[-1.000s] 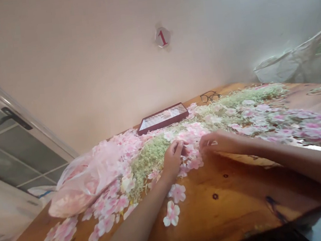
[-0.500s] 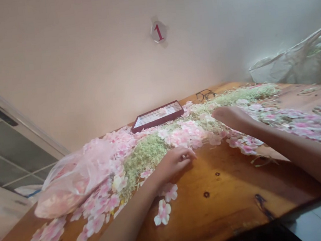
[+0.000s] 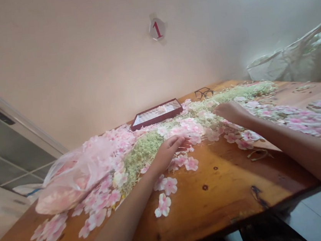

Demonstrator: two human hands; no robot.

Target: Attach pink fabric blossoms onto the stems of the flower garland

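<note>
My left hand (image 3: 173, 150) is over the near edge of a heap of pink fabric blossoms (image 3: 190, 126), its fingers stretched out to the right and apart. Just below those fingers lie several loose pink blossoms (image 3: 191, 164). My right hand (image 3: 231, 113) is bent down over pale green plastic stems (image 3: 205, 109) and blossoms. Its fingers are drawn together and mostly out of sight, so whatever they hold is hidden. A clump of green stem pieces (image 3: 143, 151) lies to the left of my left hand.
A dark red-framed tray (image 3: 157, 119) stands by the wall, with glasses (image 3: 203, 93) to its right. A filled translucent plastic bag (image 3: 71, 181) lies on the wooden table (image 3: 216, 199) at left. More pink blossoms (image 3: 308, 123) spread at right, near a white sack (image 3: 287, 63).
My left hand has uncurled its fingers and shifted slightly up and left, with pink blossoms now visible below it. My right hand has moved slightly to the right.
</note>
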